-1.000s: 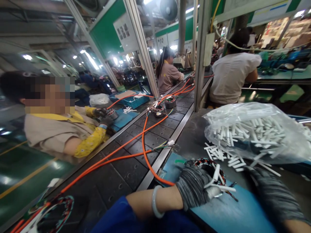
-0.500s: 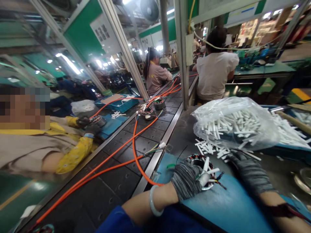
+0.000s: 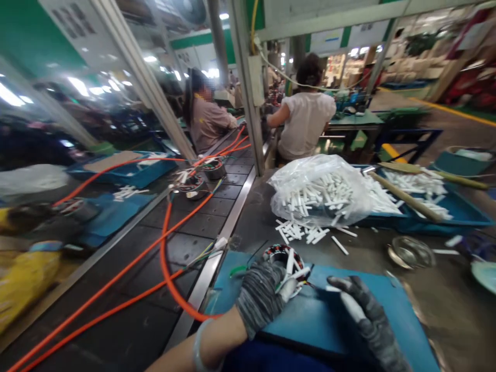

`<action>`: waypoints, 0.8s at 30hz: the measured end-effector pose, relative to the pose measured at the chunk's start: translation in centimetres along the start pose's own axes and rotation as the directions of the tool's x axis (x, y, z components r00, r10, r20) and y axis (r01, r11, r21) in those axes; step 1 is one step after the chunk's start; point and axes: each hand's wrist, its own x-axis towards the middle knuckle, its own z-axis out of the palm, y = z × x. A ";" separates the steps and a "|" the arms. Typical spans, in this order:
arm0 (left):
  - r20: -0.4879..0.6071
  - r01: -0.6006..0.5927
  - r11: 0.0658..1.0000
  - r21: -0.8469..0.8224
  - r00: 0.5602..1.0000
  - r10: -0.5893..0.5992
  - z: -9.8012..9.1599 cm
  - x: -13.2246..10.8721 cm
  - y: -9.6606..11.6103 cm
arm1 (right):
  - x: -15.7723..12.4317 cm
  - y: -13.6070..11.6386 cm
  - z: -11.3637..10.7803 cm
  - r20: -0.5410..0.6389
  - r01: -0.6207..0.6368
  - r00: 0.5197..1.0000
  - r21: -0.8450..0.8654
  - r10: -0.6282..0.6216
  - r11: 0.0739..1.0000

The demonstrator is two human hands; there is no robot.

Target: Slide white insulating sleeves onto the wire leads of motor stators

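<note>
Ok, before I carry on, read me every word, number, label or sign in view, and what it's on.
Nothing can be read.
Sheet on the green board, upper left: dark blocks, too blurred.
Overhead sheet with a blue bar: too small.
Clear bag, loose white tubes, wound ring: no readable text.

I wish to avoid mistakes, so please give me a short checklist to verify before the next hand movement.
1. Left hand holding wound ring: ok.
2. Wound ring over blue mat: ok.
3. Right hand apart from wound ring: ok.
4. White tubes all inside plastic bag: not ok, some lie outside.
5. Right hand gripping a tube: cannot tell, blurred.
6. Orange cable not touching left forearm: cannot tell.
</note>
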 end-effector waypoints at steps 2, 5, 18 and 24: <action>-0.028 0.004 1.000 0.021 1.000 -0.004 0.6 -0.3 -0.2 | -0.2 -1.1 1.1 0.000 -0.058 0.998 0.064 0.059 0.996; -0.033 0.007 1.000 0.029 0.999 -0.006 1.8 -1.1 -0.7 | -0.7 -1.7 3.1 -0.054 -0.150 0.986 0.174 0.161 0.973; -0.001 0.040 0.999 0.023 0.999 -0.040 2.0 -1.5 -0.6 | -0.5 -1.9 3.7 -0.027 -0.204 0.971 0.411 0.236 0.888; -0.036 0.013 0.998 0.061 0.999 -0.011 2.5 -1.6 -0.8 | 0.1 -1.8 4.5 -0.037 0.089 0.996 0.139 -0.084 0.986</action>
